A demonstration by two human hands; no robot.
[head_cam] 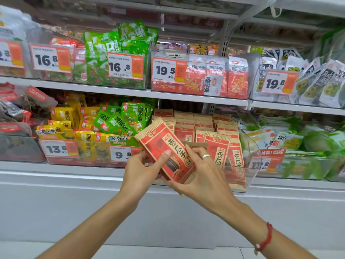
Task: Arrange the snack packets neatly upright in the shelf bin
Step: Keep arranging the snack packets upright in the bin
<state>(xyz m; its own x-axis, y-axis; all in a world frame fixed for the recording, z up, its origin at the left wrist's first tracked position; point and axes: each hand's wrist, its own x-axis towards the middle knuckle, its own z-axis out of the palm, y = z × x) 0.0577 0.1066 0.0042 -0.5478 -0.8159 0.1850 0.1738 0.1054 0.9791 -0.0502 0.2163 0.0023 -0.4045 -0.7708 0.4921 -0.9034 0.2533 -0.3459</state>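
Red packet [166, 152] between both hands

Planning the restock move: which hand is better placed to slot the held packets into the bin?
Probably the right hand: it grips the red packets at their lower end, nearest the clear bin. The left hand pinches them from the far side.

Single head-worn wide-angle view, looking forward and slightly down at the lower shelf bin [250, 165] from close range (edges visibly bowed); no second view.
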